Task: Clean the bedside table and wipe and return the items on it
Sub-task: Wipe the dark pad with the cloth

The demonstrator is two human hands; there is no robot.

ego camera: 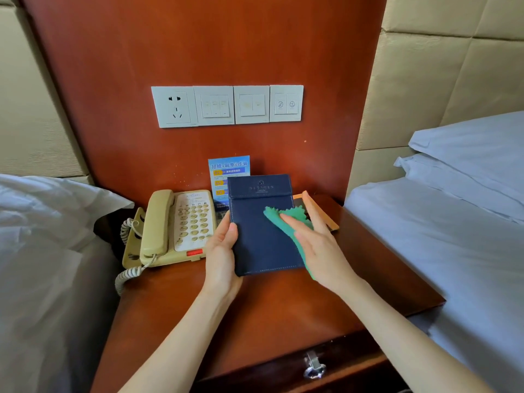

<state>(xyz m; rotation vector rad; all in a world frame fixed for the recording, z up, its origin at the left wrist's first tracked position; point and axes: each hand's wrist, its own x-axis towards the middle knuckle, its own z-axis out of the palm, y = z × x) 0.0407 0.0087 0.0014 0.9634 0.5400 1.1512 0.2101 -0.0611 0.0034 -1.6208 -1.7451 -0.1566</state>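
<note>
A dark blue leather folder [262, 236] is held tilted above the wooden bedside table [255, 313]. My left hand [222, 251] grips the folder's left edge and lower corner. My right hand [317, 245] lies flat on the folder's right side and presses a green cloth [289, 219] against its cover. A beige corded telephone [175, 225] sits on the table at the left. A blue printed card [226, 171] stands against the back panel, partly hidden by the folder. An orange-edged pad [326, 214] lies behind my right hand, mostly hidden.
A row of white wall switches and a socket [226, 106] is set in the wood panel above. Beds with white linen flank the table on the left [42, 251] and right [453, 236]. A drawer with a metal handle [314, 367] is below the tabletop.
</note>
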